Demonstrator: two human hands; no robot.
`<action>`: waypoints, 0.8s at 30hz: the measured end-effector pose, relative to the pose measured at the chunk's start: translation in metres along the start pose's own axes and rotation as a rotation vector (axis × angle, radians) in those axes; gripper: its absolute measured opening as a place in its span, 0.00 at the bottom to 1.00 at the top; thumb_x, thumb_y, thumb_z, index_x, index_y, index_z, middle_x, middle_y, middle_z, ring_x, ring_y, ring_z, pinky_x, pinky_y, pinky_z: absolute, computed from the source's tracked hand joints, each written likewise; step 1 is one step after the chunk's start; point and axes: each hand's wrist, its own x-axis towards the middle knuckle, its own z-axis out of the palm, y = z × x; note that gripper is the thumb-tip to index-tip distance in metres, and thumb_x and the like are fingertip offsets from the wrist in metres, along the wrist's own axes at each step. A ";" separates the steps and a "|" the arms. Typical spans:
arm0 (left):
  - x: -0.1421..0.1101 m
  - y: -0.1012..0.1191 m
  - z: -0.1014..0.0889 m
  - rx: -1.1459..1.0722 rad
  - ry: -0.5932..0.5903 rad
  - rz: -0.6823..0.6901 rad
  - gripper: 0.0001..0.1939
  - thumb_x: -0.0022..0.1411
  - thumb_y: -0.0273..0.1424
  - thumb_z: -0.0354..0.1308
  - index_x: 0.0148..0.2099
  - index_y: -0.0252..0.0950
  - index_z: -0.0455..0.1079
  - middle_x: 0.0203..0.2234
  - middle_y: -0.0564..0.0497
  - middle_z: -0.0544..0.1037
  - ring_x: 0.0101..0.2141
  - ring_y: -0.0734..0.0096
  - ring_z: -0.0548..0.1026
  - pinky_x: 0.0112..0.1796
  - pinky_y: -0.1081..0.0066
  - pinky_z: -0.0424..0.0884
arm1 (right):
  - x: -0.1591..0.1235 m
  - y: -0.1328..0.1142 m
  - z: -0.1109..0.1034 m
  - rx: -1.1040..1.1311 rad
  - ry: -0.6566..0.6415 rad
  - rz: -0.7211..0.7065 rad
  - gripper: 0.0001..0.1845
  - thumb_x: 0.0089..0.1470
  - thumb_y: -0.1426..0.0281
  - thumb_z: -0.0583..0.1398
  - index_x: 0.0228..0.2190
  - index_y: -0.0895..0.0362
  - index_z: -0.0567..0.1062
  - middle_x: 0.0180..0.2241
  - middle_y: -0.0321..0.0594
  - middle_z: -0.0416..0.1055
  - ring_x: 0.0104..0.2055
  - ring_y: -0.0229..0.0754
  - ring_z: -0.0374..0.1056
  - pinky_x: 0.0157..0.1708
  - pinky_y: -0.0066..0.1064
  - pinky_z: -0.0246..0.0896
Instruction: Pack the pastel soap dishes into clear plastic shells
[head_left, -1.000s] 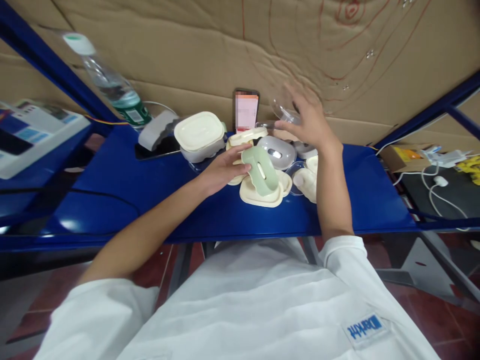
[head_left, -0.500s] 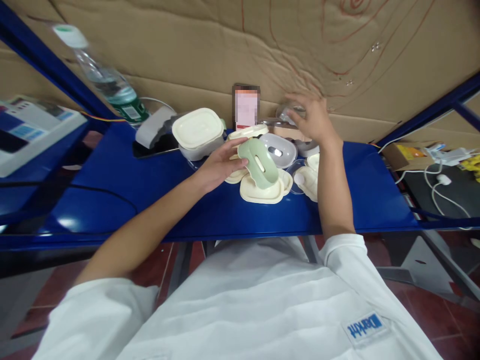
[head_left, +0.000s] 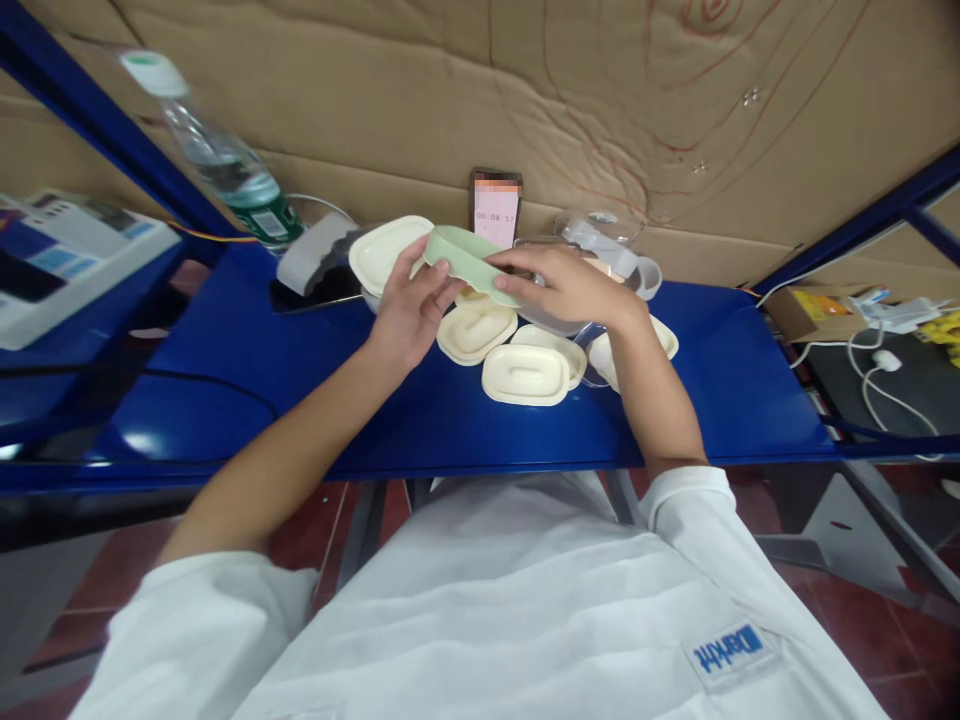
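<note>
A pale green plastic piece (head_left: 466,262) is held above the blue table (head_left: 225,370) between both hands. My left hand (head_left: 409,305) grips its left end with curled fingers. My right hand (head_left: 566,285) pinches its right end. Directly below lie two cream oval lids (head_left: 476,330) (head_left: 525,374). A cream box with a lid (head_left: 382,262) stands just behind my left hand. Clear plastic pieces (head_left: 611,245) sit behind my right hand against the cardboard.
A phone (head_left: 495,208) showing a timer leans on the cardboard wall (head_left: 450,90). A water bottle (head_left: 217,160) stands at the back left beside a grey object (head_left: 311,255). Cables and a charger (head_left: 881,360) lie at the right. A white device (head_left: 67,265) sits at the left.
My right hand let go of the clear piece at the back and came down onto the green piece. My left hand lifted the green piece off the cream lids.
</note>
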 end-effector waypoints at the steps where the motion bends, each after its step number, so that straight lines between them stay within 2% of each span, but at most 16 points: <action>1: 0.002 -0.001 -0.001 0.001 0.008 0.006 0.26 0.60 0.42 0.76 0.58 0.48 0.73 0.59 0.52 0.81 0.66 0.57 0.74 0.65 0.58 0.73 | 0.002 0.001 0.003 0.019 0.002 -0.005 0.35 0.63 0.36 0.54 0.52 0.48 0.82 0.50 0.42 0.83 0.53 0.55 0.73 0.56 0.53 0.65; 4: 0.006 -0.005 -0.004 -0.006 0.031 0.015 0.29 0.57 0.41 0.77 0.58 0.48 0.72 0.57 0.51 0.82 0.65 0.57 0.75 0.64 0.58 0.74 | 0.004 0.005 0.007 0.018 0.027 -0.021 0.39 0.65 0.33 0.48 0.50 0.49 0.81 0.50 0.43 0.82 0.52 0.55 0.73 0.56 0.52 0.64; 7: 0.007 -0.008 -0.003 -0.027 0.050 -0.008 0.29 0.54 0.38 0.77 0.56 0.46 0.71 0.51 0.52 0.83 0.60 0.58 0.79 0.61 0.59 0.76 | 0.001 0.008 0.005 -0.050 0.075 0.021 0.41 0.69 0.34 0.42 0.49 0.51 0.78 0.47 0.43 0.81 0.47 0.51 0.72 0.53 0.47 0.64; 11: 0.002 -0.006 0.001 -0.032 0.009 -0.055 0.27 0.52 0.32 0.74 0.53 0.47 0.70 0.45 0.56 0.84 0.51 0.63 0.82 0.56 0.61 0.79 | -0.002 0.014 -0.001 -0.054 0.183 0.086 0.40 0.69 0.33 0.43 0.47 0.51 0.77 0.42 0.40 0.79 0.44 0.48 0.69 0.51 0.43 0.64; 15: 0.005 0.006 0.001 -0.013 0.003 -0.007 0.25 0.54 0.34 0.72 0.53 0.46 0.70 0.45 0.55 0.83 0.53 0.63 0.81 0.56 0.60 0.77 | -0.004 0.020 -0.007 -0.022 0.347 0.039 0.37 0.71 0.36 0.44 0.46 0.51 0.76 0.42 0.40 0.77 0.46 0.49 0.71 0.50 0.42 0.66; 17: 0.013 0.015 -0.008 0.014 0.071 0.080 0.25 0.53 0.35 0.73 0.52 0.46 0.70 0.47 0.54 0.82 0.56 0.60 0.79 0.57 0.58 0.76 | -0.005 0.022 -0.009 -0.038 0.386 0.030 0.34 0.71 0.37 0.46 0.46 0.51 0.76 0.43 0.40 0.78 0.46 0.48 0.72 0.50 0.41 0.67; 19: 0.025 0.023 -0.023 0.092 0.194 0.208 0.26 0.54 0.37 0.73 0.53 0.49 0.70 0.53 0.55 0.80 0.60 0.58 0.75 0.58 0.55 0.74 | -0.006 0.024 -0.009 -0.050 0.379 0.018 0.32 0.71 0.39 0.48 0.45 0.51 0.76 0.43 0.40 0.79 0.45 0.48 0.72 0.49 0.40 0.66; 21: 0.037 0.031 -0.043 0.224 0.326 0.320 0.26 0.59 0.42 0.72 0.56 0.50 0.68 0.59 0.56 0.76 0.64 0.58 0.69 0.58 0.54 0.72 | -0.005 0.027 -0.009 -0.046 0.348 -0.006 0.31 0.71 0.40 0.50 0.43 0.52 0.77 0.42 0.41 0.80 0.43 0.47 0.73 0.47 0.39 0.65; 24: 0.054 0.035 -0.070 0.365 0.419 0.379 0.27 0.67 0.49 0.66 0.61 0.46 0.65 0.64 0.55 0.69 0.67 0.61 0.62 0.57 0.55 0.68 | -0.004 0.031 -0.007 -0.049 0.307 -0.020 0.30 0.72 0.41 0.51 0.41 0.52 0.78 0.39 0.40 0.80 0.40 0.47 0.72 0.44 0.38 0.64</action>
